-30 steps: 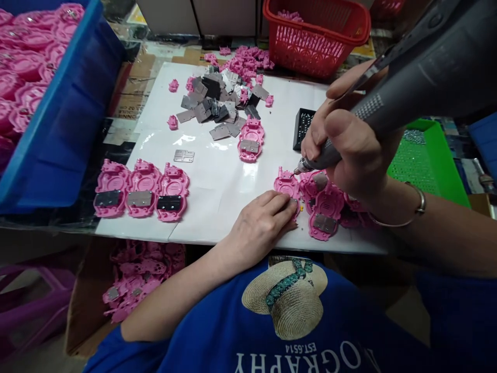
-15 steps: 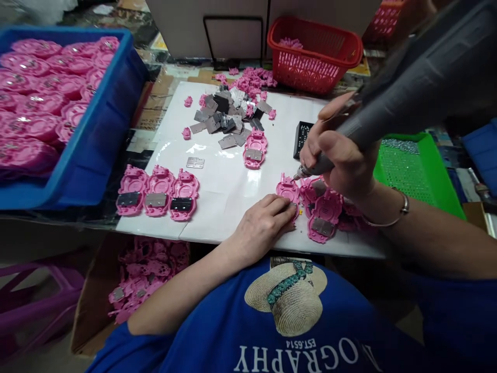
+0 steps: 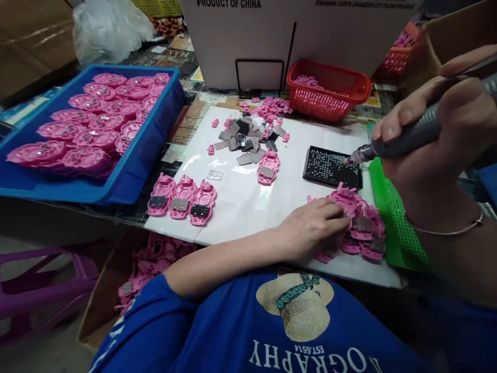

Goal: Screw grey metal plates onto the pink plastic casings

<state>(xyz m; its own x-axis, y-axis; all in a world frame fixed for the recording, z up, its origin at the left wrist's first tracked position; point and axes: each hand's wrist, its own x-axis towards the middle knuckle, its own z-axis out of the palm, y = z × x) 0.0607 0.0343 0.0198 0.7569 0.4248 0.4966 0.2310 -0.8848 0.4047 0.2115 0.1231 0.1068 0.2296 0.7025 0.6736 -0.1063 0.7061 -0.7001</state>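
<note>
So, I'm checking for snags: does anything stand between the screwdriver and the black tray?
Nothing visible does. The right hand holds the screwdriver with its tip over the black tray; the left hand is clear of both, at the pink parts.

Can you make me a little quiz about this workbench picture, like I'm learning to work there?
1. Pick one: what is in the right hand's grip?
A) Scissors
B) A power screwdriver
C) A paintbrush

2. True or false: the tool's tip is at the red basket.

3. Count: how many pink shells are lined up in the row on the white sheet, beside the blue bin?

Key:
1. B
2. False; it is at the black screw tray.
3. Three
</note>
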